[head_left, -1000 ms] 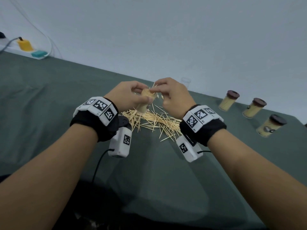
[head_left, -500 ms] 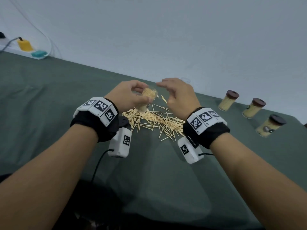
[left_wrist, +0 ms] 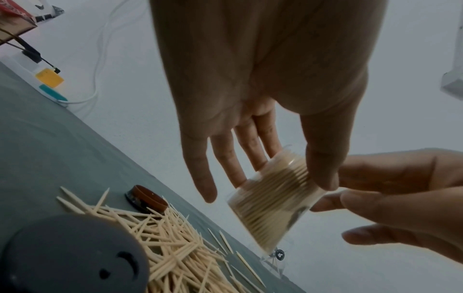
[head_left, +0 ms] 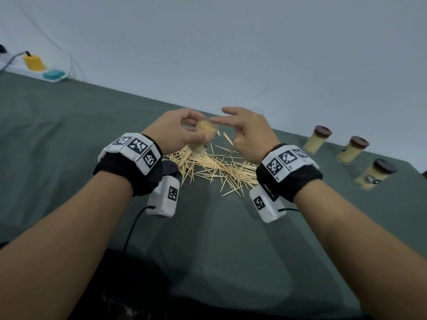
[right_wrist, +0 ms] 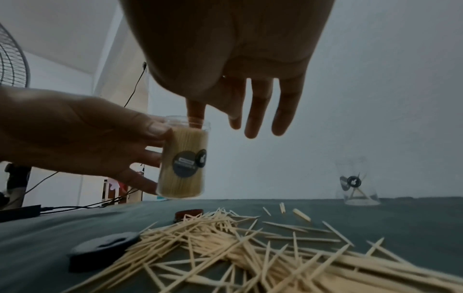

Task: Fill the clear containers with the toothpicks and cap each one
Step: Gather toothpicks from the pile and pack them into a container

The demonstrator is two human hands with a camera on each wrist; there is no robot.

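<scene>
Clear plastic container [head_left: 204, 137], packed with toothpicks and uncapped, held at centre frame in the head view, above the loose toothpicks [head_left: 215, 168] scattered on the green cloth [head_left: 69, 125]. The left hand [head_left: 172, 132] grips it from the left, thumb and curled fingers wrapped round its wall; in the left wrist view the container [left_wrist: 273, 198] tilts, pinched between thumb and fingertips. The right hand [head_left: 248, 132] is raised just right of the container, fingers relaxed and slightly spread, holding nothing; its index finger reaches toward the open rim, and in the right wrist view one fingertip [right_wrist: 196, 116] appears at or just behind the rim of the container [right_wrist: 184, 158], contact not certain. Both forearms enter from the lower corners of the head view, wrists banded with marker blocks. A brown cap [right_wrist: 189, 215] lies on the cloth at the far edge of the pile. A second clear container [right_wrist: 357, 180], nearly empty, stands at right in the right wrist view. Three capped containers [head_left: 352, 150] stand in a row at the right of the head view.
</scene>
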